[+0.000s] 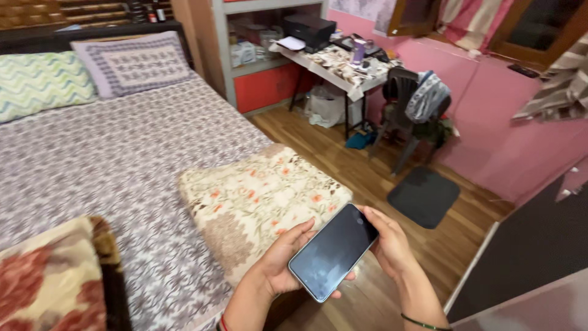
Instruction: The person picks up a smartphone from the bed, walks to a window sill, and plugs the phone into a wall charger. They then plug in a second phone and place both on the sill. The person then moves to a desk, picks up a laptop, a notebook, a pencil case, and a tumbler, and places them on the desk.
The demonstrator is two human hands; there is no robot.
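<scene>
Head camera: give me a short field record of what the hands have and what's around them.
held item: dark-screened phone, screen blank, tilted
left hand: under the phone's lower end
right hand: gripping its upper edge
below hands: folded floral blanket on the bed's corner
bed: patterned sheet, two pillows at the head
floor: wood, dark mat
far side: cluttered table, plastic chair with cloth draped over it

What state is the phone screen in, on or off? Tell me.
Off: the smartphone screen is dark and blank, showing only faint reflections, held between the left hand and right hand.
</scene>
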